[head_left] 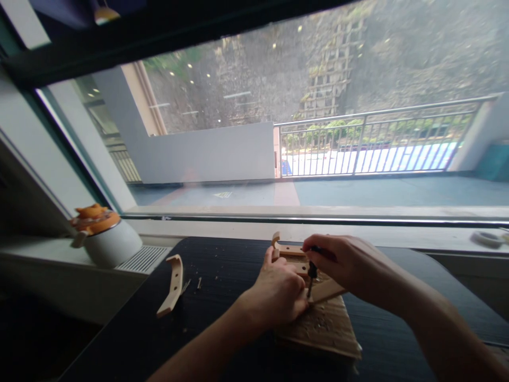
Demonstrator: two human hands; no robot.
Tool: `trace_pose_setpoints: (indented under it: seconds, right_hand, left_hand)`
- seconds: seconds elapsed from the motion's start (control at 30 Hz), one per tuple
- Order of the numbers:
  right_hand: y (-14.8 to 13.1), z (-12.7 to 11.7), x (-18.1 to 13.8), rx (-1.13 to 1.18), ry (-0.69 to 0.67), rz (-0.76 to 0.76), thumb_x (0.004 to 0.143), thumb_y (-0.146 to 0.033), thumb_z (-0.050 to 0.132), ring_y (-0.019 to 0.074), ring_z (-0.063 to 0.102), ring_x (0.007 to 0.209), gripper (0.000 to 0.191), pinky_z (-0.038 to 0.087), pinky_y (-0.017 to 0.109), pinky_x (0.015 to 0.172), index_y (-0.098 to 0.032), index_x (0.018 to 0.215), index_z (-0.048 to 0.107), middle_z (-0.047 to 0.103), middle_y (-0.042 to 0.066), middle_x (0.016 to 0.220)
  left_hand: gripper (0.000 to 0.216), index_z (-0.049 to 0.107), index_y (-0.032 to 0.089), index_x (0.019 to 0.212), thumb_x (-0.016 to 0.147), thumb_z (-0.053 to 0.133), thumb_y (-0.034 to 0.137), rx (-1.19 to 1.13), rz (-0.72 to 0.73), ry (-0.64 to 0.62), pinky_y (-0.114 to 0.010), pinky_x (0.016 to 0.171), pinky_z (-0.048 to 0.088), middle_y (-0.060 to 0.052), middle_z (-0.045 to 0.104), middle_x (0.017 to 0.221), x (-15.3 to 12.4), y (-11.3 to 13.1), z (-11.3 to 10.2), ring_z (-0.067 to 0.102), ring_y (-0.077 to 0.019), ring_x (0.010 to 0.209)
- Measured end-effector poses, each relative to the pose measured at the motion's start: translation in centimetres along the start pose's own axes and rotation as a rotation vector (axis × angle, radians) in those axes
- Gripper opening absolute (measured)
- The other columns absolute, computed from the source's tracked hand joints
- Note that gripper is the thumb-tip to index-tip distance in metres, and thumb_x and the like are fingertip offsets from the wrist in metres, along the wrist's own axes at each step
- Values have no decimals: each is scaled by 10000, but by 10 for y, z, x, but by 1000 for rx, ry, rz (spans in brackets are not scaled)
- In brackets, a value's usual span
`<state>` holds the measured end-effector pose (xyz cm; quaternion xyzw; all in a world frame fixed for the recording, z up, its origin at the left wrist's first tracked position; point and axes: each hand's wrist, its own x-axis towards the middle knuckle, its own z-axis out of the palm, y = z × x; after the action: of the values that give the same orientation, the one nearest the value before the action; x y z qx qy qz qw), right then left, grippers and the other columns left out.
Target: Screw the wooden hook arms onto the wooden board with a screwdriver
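Note:
My right hand (338,260) is closed around the dark handle of a screwdriver (313,273). Its shaft points down to a pale wooden strip (328,291), close by the fingers of my left hand (278,292). That left hand is wrapped over the wooden pieces and presses on them; its fingertips are partly hidden. Behind the hands lie wooden bars with holes (292,249), one beside a curved end piece (275,241). All this rests on a worn brown board (322,331), which has a few small bits on it, too small to name.
A curved wooden piece with two holes (174,286) lies at the left of the black table (131,334), near small screws (199,283). A white pot with an orange animal-shaped top (109,239) stands on the sill. A roll of tape (487,239) sits far right, below the window.

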<state>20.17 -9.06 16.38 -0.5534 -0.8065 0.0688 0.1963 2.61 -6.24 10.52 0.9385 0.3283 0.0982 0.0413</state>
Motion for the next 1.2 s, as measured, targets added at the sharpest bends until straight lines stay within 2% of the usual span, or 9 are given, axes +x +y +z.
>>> trace_pose_setpoints:
  seconds: [0.17, 0.33, 0.53, 0.73, 0.83, 0.9, 1.03, 1.2]
  right_hand:
    - [-3, -1, -2, 113, -50, -79, 904, -255, 467, 150, 566, 725, 263, 348, 255, 633, -336, 1048, 672, 693, -40, 847]
    - [0, -1, 0, 60, -33, -32, 922, -305, 439, 171, 572, 715, 252, 359, 265, 620, -268, 993, 678, 681, 3, 798]
    - [6, 0, 1, 41, -1, 17, 926, -361, 440, 151, 543, 639, 251, 350, 256, 585, -256, 979, 661, 674, 0, 772]
    - [8, 1, 2, -24, 1, 26, 923, -386, 452, 136, 500, 565, 255, 300, 255, 525, -245, 867, 657, 623, -17, 644]
    - [5, 0, 1, -102, 27, 47, 915, -367, 458, 142, 510, 566, 268, 299, 260, 522, -229, 804, 659, 634, 0, 660]
    - [0, -1, 0, -81, 39, 2, 913, -324, 456, 157, 559, 627, 252, 335, 258, 554, -230, 845, 680, 673, 19, 745]
    - [-11, -2, -4, 61, 3, -124, 911, -248, 440, 203, 631, 814, 298, 415, 268, 676, -254, 1057, 700, 722, 58, 939]
    - [-9, 0, -5, 89, 13, -119, 918, -255, 452, 195, 630, 752, 275, 414, 263, 647, -247, 1019, 708, 722, 51, 849]
  left_hand:
    - [209, 670, 176, 679, 813, 636, 332, -29, 6, 26, -564, 1094, 180, -22, 704, 920, -1, 0, 0, 581, -266, 1037]
    - [176, 673, 176, 709, 815, 614, 303, -14, 1, 1, -579, 1089, 185, -30, 706, 923, -1, 2, -2, 583, -268, 1030]
    - [199, 663, 178, 691, 824, 601, 313, -5, 0, -13, -571, 1101, 170, -18, 707, 887, 0, 2, -2, 586, -259, 1017]
    - [208, 674, 175, 695, 820, 610, 328, 6, -13, -32, -582, 1099, 171, -28, 704, 890, 0, 2, -3, 588, -263, 1011]
    - [208, 676, 176, 691, 820, 605, 323, 3, -11, -22, -577, 1100, 181, -24, 700, 868, 0, 2, -3, 589, -258, 1000]
    - [204, 675, 181, 686, 823, 596, 309, -4, -7, -5, -573, 1100, 187, -18, 697, 873, 0, 2, -2, 587, -253, 999]
    - [170, 687, 191, 706, 805, 626, 315, -13, 3, 20, -564, 1092, 211, -17, 690, 898, -1, 1, 0, 578, -262, 1019]
    - [174, 702, 192, 722, 812, 623, 318, -13, -3, 37, -560, 1098, 204, -28, 689, 895, -1, 0, 1, 580, -262, 1017]
